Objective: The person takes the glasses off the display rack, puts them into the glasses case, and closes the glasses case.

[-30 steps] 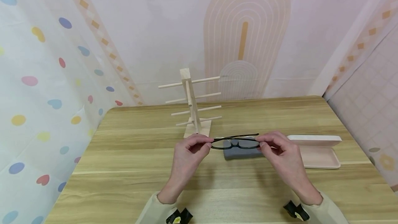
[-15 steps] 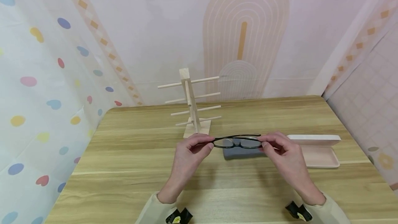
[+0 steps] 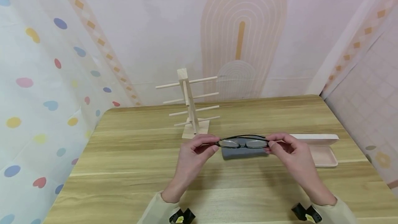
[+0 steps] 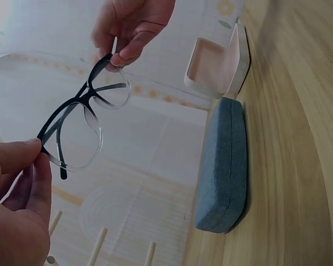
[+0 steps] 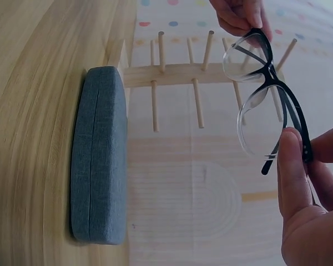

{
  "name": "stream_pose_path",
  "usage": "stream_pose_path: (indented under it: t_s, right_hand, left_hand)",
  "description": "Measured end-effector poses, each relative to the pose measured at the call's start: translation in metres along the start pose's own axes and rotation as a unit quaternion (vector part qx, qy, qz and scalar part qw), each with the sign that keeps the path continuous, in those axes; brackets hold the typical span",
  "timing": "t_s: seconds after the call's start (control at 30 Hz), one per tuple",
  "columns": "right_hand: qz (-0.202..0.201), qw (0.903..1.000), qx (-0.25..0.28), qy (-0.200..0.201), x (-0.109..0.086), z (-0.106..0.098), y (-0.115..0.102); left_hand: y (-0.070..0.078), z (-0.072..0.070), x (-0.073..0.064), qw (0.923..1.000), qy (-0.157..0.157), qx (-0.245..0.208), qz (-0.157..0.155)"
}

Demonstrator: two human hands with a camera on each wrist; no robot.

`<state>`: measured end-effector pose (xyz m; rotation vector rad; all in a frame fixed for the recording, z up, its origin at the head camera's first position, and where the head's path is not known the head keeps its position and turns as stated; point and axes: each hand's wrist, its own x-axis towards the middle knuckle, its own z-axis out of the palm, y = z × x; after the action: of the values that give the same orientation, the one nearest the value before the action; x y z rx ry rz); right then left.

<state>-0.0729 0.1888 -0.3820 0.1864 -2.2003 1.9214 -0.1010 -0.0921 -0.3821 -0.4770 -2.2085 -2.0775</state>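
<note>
A pair of eyeglasses point(image 3: 242, 146) with a black top rim and clear lower rims is held in the air between both hands. My left hand point(image 3: 199, 153) pinches one outer corner of the frame between thumb and fingers. At the opposite corner, my right hand point(image 3: 290, 153) pinches it the same way. The temples are folded behind the lenses, as the left wrist view shows. Beyond and below the eyeglasses, a closed blue-grey glasses case point(image 4: 222, 166) lies on the table, partly covered by them in the head view.
A wooden rack point(image 3: 189, 103) with several pegs stands on the table point(image 3: 130, 168) behind my left hand, its pegs bare. To the right, an open glasses case point(image 3: 324, 155) with a pale pink inside sits partly behind my right hand. A patterned curtain point(image 3: 149, 27) hangs behind the table.
Both hands have shifted slightly right with the eyeglasses, which have tilted so the lenses show differently. The head view has turned a little. Rack and cases stay put.
</note>
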Motion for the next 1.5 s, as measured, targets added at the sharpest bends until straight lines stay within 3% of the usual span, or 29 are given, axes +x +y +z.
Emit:
stream_pose_path:
  t_s: [0.37, 0.5, 0.77, 1.03, 1.3, 1.5]
  right_hand:
    - [-0.001, 0.9999, -0.009, -0.013, -0.004, -0.02, -0.001]
    - [-0.001, 0.9997, -0.024, 0.005, -0.005, -0.026, -0.001]
    - [-0.014, 0.9926, -0.105, 0.059, -0.008, -0.037, 0.001]
    - [-0.011, 0.9979, -0.015, 0.062, -0.011, -0.05, 0.003]
    - [0.012, 0.9946, -0.06, 0.084, -0.016, -0.061, 0.005]
    - [0.01, 0.9942, -0.041, 0.099, -0.018, -0.068, 0.008]
  left_hand:
    - [-0.005, 0.016, 0.002, 0.9996, 0.009, -0.024, -0.012]
    - [-0.007, 0.024, 0.004, 0.9991, 0.018, -0.03, -0.026]
    - [-0.011, 0.039, 0.007, 0.9985, 0.017, -0.04, -0.034]
    - [-0.014, 0.055, 0.008, 0.9969, 0.005, -0.064, -0.047]
    - [-0.016, 0.069, 0.006, 0.9936, 0.0, -0.094, -0.063]
    - [-0.019, 0.08, 0.007, 0.9912, 0.004, -0.106, -0.078]
